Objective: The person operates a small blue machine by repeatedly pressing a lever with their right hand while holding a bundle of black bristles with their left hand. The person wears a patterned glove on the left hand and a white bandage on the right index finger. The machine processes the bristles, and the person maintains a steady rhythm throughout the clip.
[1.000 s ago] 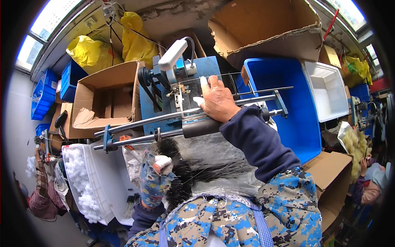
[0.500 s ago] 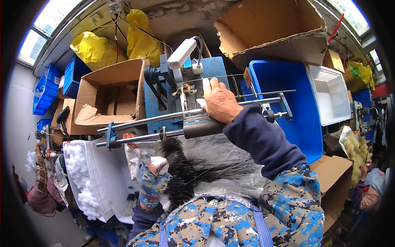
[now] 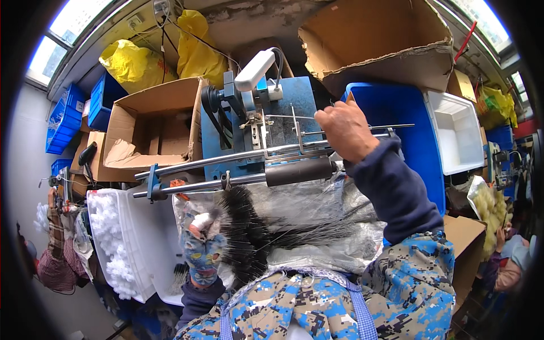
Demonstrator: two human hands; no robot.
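My right hand (image 3: 347, 129) is closed, with a thin metal wire (image 3: 286, 117) running from its fingers toward the clamp (image 3: 253, 122) on the blue machine (image 3: 297, 93). It is above the right part of the steel rails (image 3: 226, 161), beside the blue bin. The dark cylindrical grip (image 3: 300, 171) sits on the front rail below it, with nobody's hand on it. My left hand (image 3: 203, 226), in a patterned sleeve cover and with white wrapping on its fingers, is low beside a pile of black bristle brushes (image 3: 243, 238). Its fingers look curled; what they hold is hidden.
A large blue bin (image 3: 422, 156) and a white bin (image 3: 453, 133) stand right. To the left are an open cardboard box (image 3: 122, 133) and a white tub (image 3: 139, 226) with white fluffy pieces. A bigger box (image 3: 391, 62) stands behind. Other people work at both sides.
My right hand has left the sliding carriage area and moved right, now closed around the wire. The dark grip and its carriage sit slightly farther right. My left hand has shifted a little left.
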